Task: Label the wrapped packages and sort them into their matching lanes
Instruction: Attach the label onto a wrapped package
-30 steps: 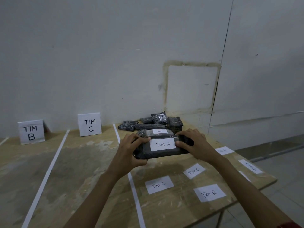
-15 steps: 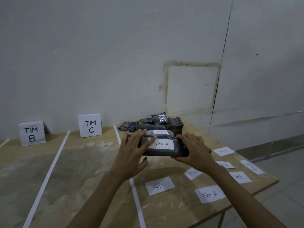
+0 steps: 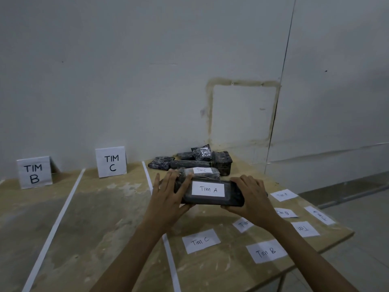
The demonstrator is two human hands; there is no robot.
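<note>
A black wrapped package (image 3: 235, 197) with a white "Tim A" label on its top is held just above the table (image 3: 117, 207) in both hands. My left hand (image 3: 168, 197) grips its left end, fingers over the top and thumb beneath. My right hand (image 3: 251, 197) grips the right end. Right behind it lies a package labelled "Tim C" (image 3: 203, 170). A pile of several unlabelled black packages (image 3: 189, 161) sits at the back by the wall.
Standing signs "TIM B" (image 3: 33, 172) and "TIM C" (image 3: 111, 162) mark lanes split by white tape lines (image 3: 54, 226). Loose paper labels lie at the front right: "Tim C" (image 3: 201, 241), "Tim B" (image 3: 266, 250), "Tim A" (image 3: 281, 194), among others. The table's right edge (image 3: 336, 239) is close.
My left hand had opened off the package's left end with fingers spread; now it grips that end again. The package has stayed in nearly the same spot.
</note>
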